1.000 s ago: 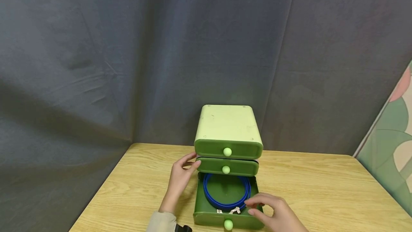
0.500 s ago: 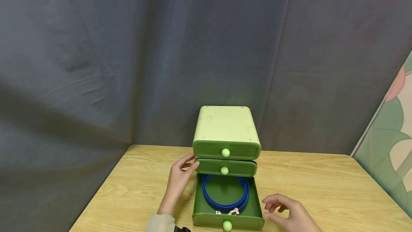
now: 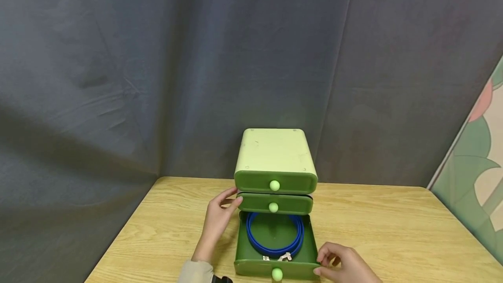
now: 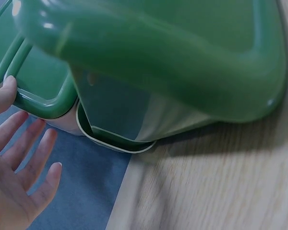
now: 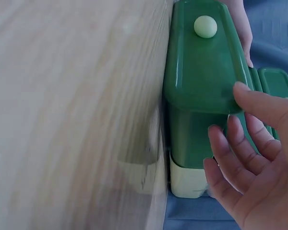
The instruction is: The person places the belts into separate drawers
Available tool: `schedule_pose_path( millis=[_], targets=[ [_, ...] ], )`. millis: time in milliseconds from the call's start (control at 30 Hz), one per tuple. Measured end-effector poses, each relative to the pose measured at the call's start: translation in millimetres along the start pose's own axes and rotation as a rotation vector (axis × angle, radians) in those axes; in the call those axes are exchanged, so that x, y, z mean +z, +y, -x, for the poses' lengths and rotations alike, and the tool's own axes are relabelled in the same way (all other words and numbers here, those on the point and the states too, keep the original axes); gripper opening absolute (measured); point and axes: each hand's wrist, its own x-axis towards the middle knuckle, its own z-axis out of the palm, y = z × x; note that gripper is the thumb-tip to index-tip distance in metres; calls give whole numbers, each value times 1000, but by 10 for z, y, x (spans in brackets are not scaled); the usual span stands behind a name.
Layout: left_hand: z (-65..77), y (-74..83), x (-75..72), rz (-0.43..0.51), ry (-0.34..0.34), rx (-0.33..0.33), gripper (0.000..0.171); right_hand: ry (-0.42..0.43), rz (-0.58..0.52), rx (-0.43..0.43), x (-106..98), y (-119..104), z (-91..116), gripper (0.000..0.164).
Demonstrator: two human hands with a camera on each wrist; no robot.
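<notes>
A small cabinet with a pale yellow-green shell and dark green drawers stands on the table. Its bottom drawer is pulled out, and inside lies a coiled blue strap with silvery metal clips. My right hand pinches the right front corner of this drawer, thumb on the front panel and fingertips behind its edge. At the cabinet's left side, my left hand touches with its thumb at the end of the middle drawer, the other fingers extended along the side.
The wooden table spreads to both sides of the cabinet. A dark grey curtain hangs behind it. On the right stands a panel with a leaf and flower pattern.
My right hand first drew away rightward from over the bottom drawer, then came back left onto its front corner. The left hand stays at the cabinet's side.
</notes>
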Motion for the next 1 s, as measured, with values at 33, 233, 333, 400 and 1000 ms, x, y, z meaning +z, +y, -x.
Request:
schedule_pose_path(
  millis=[33,233,333,400,1000],
  targets=[
    [-2,1,-1,0,1,2,45,12,12,6,8,-15,-2,20],
    [-24,14,-9,-5,4,6,45,58,43,-16,33,-76,-21,18],
    [-13,19,-12,-8,9,1,44,94,64,-85,50,-93,-36,16],
    [-1,17,-9,-12,9,9,45,132,86,-129,62,-101,-47,15],
    [35,13,-24,-14,-10,-4,45,241,111,10,72,-122,-348,17]
  ],
)
